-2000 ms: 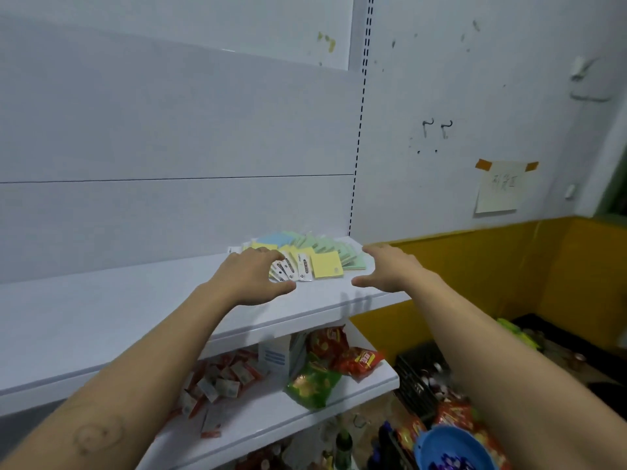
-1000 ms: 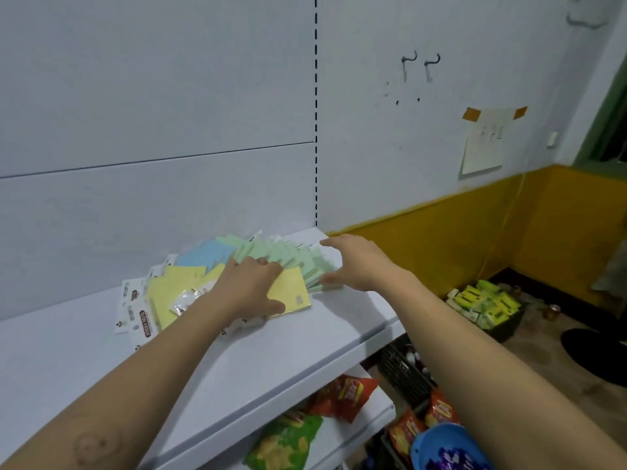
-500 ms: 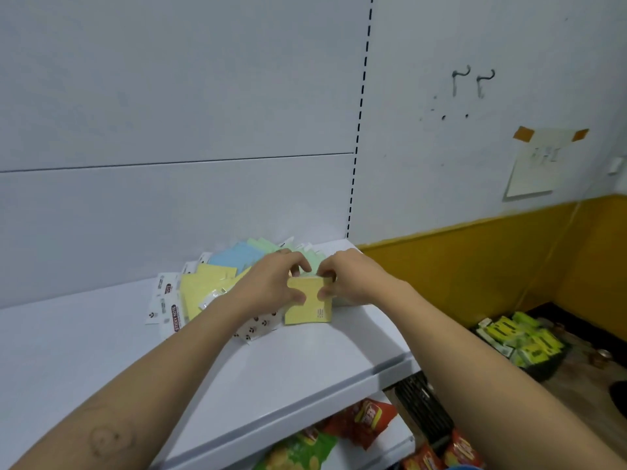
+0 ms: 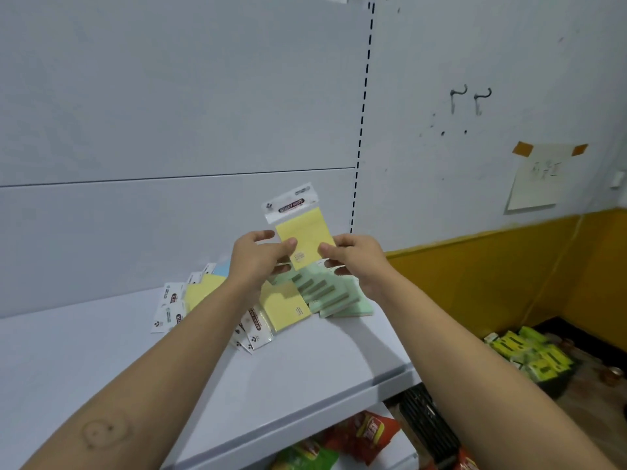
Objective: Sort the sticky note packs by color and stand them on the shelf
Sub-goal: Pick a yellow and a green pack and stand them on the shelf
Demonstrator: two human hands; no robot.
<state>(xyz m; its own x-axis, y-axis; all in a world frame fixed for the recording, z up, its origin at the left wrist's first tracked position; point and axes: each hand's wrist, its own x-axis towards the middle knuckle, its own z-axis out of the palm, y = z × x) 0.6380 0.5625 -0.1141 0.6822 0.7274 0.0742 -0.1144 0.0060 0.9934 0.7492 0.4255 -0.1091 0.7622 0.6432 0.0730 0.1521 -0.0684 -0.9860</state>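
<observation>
Snack bags (image 4: 366, 432) lie under the white shelf (image 4: 305, 374); our forearms hide part of the pile; the yellow pack (image 4: 305, 237), white header up, is pinched between our left hand (image 4: 258, 257) and right hand (image 4: 358, 261) above the pile; green packs (image 4: 334, 296) number perhaps five; one blue corner shows.
</observation>
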